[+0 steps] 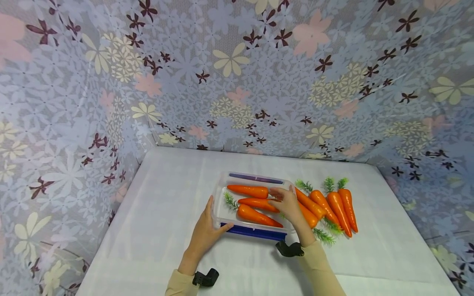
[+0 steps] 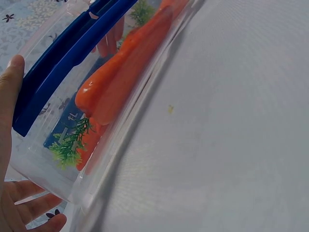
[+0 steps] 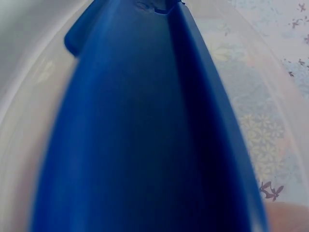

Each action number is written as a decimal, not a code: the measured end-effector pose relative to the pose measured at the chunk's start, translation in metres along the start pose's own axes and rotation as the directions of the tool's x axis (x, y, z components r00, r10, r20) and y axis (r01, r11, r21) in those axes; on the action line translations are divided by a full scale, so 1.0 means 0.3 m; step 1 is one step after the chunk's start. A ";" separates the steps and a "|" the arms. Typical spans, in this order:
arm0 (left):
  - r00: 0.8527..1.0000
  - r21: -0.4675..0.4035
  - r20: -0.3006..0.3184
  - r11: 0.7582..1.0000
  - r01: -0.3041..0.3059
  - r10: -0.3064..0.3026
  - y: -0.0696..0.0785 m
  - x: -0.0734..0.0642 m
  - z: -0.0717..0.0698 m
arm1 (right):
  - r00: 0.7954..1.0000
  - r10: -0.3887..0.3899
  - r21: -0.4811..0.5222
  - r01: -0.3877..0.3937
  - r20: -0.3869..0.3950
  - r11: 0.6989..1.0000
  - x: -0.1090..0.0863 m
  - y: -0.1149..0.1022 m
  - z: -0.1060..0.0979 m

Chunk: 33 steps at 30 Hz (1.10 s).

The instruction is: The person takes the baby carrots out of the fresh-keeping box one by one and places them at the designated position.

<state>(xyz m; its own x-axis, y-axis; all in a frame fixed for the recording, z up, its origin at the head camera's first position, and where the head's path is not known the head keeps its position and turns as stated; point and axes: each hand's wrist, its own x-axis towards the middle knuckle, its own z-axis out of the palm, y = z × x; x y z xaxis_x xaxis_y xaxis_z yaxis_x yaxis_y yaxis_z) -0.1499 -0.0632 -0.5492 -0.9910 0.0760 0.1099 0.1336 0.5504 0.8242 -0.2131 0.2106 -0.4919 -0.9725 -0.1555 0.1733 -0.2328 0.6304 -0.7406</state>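
Observation:
A clear plastic container (image 1: 218, 205) with blue clip handles stands on the table, holding orange carrots, among them a front carrot (image 1: 257, 216) with green leaves. My left hand (image 1: 205, 230) grips the container's left end, thumb over the front edge; in the left wrist view its thumb lies by the blue handle (image 2: 63, 72). My right hand (image 1: 288, 202) reaches into the right end, fingers curled at the thick end of the middle carrot (image 1: 255, 203). The back carrot (image 1: 246, 190) ends beside those fingers. In the right wrist view the blue handle (image 3: 130, 121) hides the fingers' work.
Right of the container several more carrots (image 1: 338, 209) with green tops lie close together on the white-covered table (image 1: 159, 197). Some lie right against the container's right end, partly behind my right hand. Flower-patterned cloth (image 1: 229, 102) hangs behind and along both sides.

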 end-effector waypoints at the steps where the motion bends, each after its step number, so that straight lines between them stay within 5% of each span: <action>1: 1.000 0.003 0.000 1.000 0.001 -0.001 0.000 0.001 0.000 | 1.000 0.002 -0.018 -0.002 0.007 1.000 0.002 0.000 0.000; 33: 1.000 -0.027 0.003 1.000 -0.013 0.013 -0.004 -0.001 -0.002 | 0.977 0.086 -0.261 -0.033 0.193 0.965 -0.006 -0.001 0.012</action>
<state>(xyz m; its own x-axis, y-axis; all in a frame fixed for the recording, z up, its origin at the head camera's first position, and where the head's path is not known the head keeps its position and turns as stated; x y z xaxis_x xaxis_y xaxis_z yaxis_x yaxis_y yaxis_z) -0.1499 -0.0644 -0.5498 -0.9892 0.0858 0.1187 0.1462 0.5264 0.8376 -0.2114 0.2079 -0.4942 -0.9694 -0.2449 -0.0194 -0.1941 0.8119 -0.5506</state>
